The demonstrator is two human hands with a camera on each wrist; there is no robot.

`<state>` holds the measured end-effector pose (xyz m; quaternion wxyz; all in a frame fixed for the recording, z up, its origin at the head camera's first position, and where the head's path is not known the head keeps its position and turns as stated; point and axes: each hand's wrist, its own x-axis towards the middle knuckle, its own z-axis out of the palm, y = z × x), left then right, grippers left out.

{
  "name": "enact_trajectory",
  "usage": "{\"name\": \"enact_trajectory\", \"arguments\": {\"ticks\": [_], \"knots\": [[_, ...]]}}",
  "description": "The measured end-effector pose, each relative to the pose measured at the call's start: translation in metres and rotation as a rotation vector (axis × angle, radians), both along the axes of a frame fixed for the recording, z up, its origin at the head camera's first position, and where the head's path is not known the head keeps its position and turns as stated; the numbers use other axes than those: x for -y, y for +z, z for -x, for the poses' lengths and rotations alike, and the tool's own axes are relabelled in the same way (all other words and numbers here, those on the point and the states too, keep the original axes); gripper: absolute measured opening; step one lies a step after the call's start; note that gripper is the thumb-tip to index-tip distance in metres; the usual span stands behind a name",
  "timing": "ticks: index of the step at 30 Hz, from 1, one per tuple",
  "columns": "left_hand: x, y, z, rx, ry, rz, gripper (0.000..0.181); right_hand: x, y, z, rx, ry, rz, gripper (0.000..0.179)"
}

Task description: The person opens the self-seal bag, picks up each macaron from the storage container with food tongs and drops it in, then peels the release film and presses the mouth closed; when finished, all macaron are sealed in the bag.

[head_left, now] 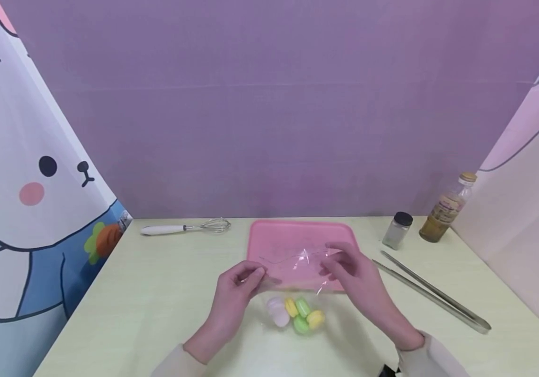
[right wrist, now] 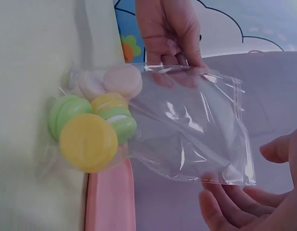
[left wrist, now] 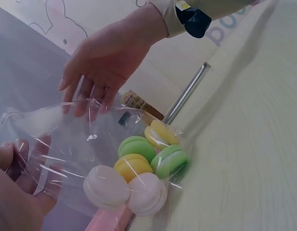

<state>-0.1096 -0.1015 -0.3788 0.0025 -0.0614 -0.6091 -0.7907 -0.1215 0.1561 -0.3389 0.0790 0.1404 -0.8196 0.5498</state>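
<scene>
A clear plastic bag [right wrist: 191,127] hangs between the two hands above the table, with several toy-like macarons in its bottom. Pale pinkish macarons [left wrist: 106,186] lie on one side, with green macarons [left wrist: 136,148] and yellow macarons [right wrist: 88,143] beside them. My left hand [head_left: 233,293] pinches one side edge of the bag near its mouth between thumb and fingers. On the opposite side, my right hand [head_left: 361,280] has its fingertips at the bag's edge, thumb spread away from them. The bag's upper part is flat and creased.
Behind the bag a pink tray [head_left: 297,233] lies on the pale table [head_left: 156,298]. A whisk [head_left: 184,228] is at the back left. To the right are metal tongs [head_left: 434,293], a small black-lidded jar [head_left: 397,231] and a corked glass bottle [head_left: 446,209] near the wall.
</scene>
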Motion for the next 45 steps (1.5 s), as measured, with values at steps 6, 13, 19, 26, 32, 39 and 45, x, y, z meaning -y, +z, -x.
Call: {"name": "enact_trajectory", "arguments": {"ticks": [6, 13, 19, 26, 32, 39, 45], "knots": [[0.0, 0.001, -0.001, -0.003, -0.005, 0.003, 0.021, 0.014, 0.006, 0.008, -0.396, 0.003, -0.055, 0.034], [-0.001, 0.001, -0.001, -0.026, -0.022, -0.016, 0.022, 0.05, 0.014, 0.006, -0.932, 0.162, -0.236, 0.017], [-0.001, -0.001, -0.001, -0.046, -0.046, -0.045, 0.017, 0.071, 0.014, 0.005, -0.937, 0.199, -0.412, 0.011], [0.0, 0.0, -0.003, -0.08, -0.054, -0.01, 0.017, 0.077, 0.009, 0.004, -0.844, 0.17, -0.376, 0.021], [0.003, 0.002, -0.004, -0.114, -0.016, 0.088, 0.017, 0.078, 0.004, 0.003, -0.812, 0.155, -0.319, 0.024], [0.004, 0.005, -0.005, -0.107, 0.013, 0.145, 0.017, 0.079, -0.002, 0.001, -0.82, 0.112, -0.293, 0.028], [0.002, 0.005, -0.007, -0.107, 0.013, 0.176, 0.015, 0.08, -0.003, -0.001, -0.822, 0.088, -0.271, 0.025]]}}
